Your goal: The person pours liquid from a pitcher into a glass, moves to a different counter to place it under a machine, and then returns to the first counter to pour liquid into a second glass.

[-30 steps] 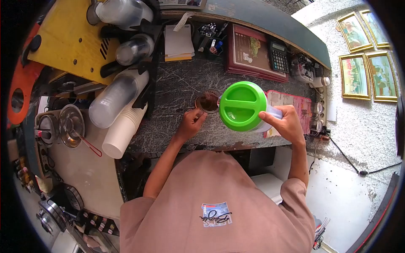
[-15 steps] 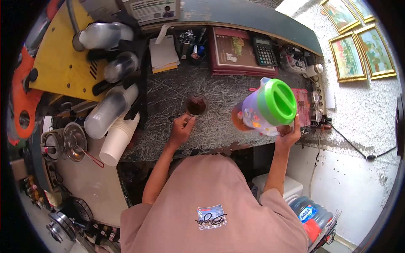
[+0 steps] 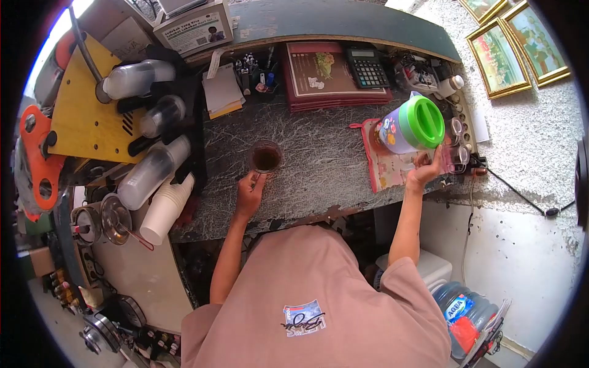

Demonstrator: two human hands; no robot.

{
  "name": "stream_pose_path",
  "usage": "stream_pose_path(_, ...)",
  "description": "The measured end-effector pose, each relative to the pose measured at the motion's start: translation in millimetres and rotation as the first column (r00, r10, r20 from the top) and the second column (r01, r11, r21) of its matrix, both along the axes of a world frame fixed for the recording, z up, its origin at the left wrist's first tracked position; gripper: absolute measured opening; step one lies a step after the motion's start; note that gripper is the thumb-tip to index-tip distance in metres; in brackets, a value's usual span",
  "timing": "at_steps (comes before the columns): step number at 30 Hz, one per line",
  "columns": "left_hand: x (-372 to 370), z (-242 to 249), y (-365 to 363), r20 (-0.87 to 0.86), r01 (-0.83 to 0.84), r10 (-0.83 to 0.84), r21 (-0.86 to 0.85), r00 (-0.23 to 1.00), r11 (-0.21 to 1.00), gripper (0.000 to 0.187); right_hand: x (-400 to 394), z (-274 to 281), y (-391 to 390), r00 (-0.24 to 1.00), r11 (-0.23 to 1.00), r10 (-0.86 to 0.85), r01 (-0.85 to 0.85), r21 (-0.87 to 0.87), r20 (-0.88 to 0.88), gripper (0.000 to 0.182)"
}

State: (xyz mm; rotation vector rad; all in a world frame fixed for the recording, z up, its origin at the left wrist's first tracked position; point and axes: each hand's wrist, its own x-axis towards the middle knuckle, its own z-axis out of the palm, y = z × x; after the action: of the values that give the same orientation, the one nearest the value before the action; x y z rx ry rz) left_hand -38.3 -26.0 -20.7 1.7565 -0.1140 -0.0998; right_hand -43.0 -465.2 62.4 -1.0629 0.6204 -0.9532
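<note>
A glass cup of dark drink (image 3: 266, 157) is in my left hand (image 3: 250, 191), whose fingers pinch its handle at the near side. The pitcher with a bright green lid (image 3: 402, 126) is over the pink patterned cloth (image 3: 383, 168) at the right of the dark counter. My right hand (image 3: 424, 167) grips the pitcher's handle at its near right side. The bottom of the pitcher is at the cloth's upper left part; whether it touches the cloth I cannot tell.
Red-brown menu books (image 3: 331, 76) lie at the counter's back under a calculator (image 3: 367, 69). Papers (image 3: 222, 91) and a pen holder (image 3: 265, 84) stand left of them. Stacked cups (image 3: 167, 208) fill a rack at the left. Glasses (image 3: 455, 156) are at the right edge.
The pitcher has moved right, over the cloth, and more of the cloth shows. My left hand and the cup appear further left; the whole view has shifted a little.
</note>
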Motion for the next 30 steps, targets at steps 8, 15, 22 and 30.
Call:
stream_pose_path(8,-1,2,-6,0.002,-0.053,0.053,-0.006,0.999,0.999,0.02,-12,-12,-6,0.996,0.988,0.083,-0.086,-0.127,-0.028,0.032)
stream_pose_path(15,-2,5,-14,-0.002,-0.097,0.097,-0.078,0.995,0.992,0.013,-23,0,18,0.844,0.657,-0.475,0.151,-0.738,-0.25,0.031)
stream_pose_path(22,-2,-3,-10,0.059,-0.103,0.104,-0.007,0.993,0.995,0.01,-39,13,124,0.946,0.386,-0.151,-0.21,-0.898,-0.286,0.027)
stream_pose_path(30,-3,10,-17,0.153,-0.193,0.17,0.148,0.973,0.97,0.019,0,-64,233,0.526,0.383,0.567,-0.85,-0.363,-0.634,0.051)
